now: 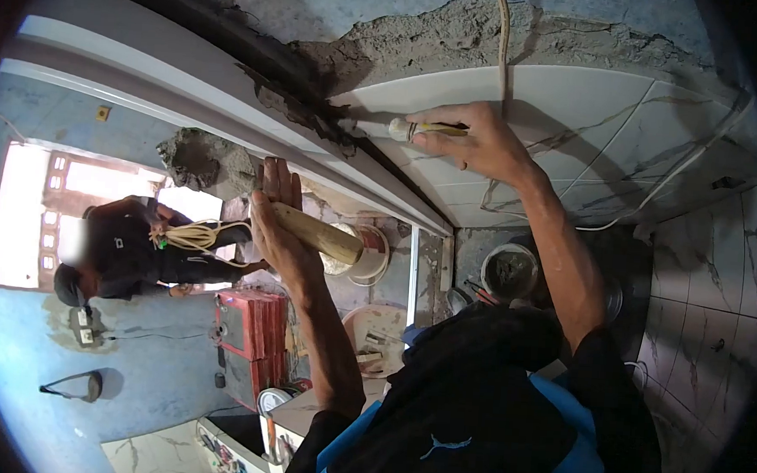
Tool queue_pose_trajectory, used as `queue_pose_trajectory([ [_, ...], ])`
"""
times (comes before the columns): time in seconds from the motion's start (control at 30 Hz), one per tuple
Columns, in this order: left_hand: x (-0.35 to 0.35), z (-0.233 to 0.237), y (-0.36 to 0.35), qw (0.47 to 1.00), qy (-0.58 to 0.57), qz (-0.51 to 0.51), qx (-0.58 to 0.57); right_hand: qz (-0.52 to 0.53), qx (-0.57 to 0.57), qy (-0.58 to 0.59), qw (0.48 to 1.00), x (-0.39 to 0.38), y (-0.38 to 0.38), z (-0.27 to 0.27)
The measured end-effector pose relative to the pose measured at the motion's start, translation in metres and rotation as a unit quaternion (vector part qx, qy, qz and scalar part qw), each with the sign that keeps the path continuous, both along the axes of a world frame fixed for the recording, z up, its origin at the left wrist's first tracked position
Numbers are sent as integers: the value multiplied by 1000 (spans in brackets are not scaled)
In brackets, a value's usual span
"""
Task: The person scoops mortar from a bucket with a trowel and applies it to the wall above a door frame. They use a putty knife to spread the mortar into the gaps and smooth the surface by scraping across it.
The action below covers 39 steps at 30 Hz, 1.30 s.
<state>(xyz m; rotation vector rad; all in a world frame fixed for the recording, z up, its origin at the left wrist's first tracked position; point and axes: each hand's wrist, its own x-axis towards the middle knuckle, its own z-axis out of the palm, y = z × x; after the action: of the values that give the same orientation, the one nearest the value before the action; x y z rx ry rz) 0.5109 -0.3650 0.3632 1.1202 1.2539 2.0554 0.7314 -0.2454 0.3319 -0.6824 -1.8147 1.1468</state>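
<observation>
My left hand [285, 241] is wrapped round the wooden handle [331, 236] of a trowel. Grey mortar [194, 160] covers the trowel's far end, beyond my fingers. My right hand [481, 144] pinches a small tool [400, 130] with a yellow handle and a whitish rounded part. It is held over the marbled wall tile [577, 110], close to the white door frame [257, 99]. Beside the tool, the gap [307, 124] between frame and tile is broken and dark, with rough mortar edges.
Rough mortar [460, 38] borders the tile, and a cable [502, 36] crosses it. A mortar bucket [510, 272] stands near my right forearm. Past the frame are a person [122, 247] with a coiled rope [196, 236], a red cabinet [255, 333] and a basin [360, 322] holding tools.
</observation>
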Motion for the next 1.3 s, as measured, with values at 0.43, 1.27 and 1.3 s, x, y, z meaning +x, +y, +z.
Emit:
queue_pose_trajectory([
  [0.43,3,4,-1,1000,3,11,-15,-50,125,-26,991,-35,15,20],
  [1.27,-6,-3,-1,1000,3,-13,-5,-47,154,-10,987,-36,16,56],
  [1.3,-8,-4,-1,1000,-16,-25,-2,-48,155,-10,987,-33,17,54],
])
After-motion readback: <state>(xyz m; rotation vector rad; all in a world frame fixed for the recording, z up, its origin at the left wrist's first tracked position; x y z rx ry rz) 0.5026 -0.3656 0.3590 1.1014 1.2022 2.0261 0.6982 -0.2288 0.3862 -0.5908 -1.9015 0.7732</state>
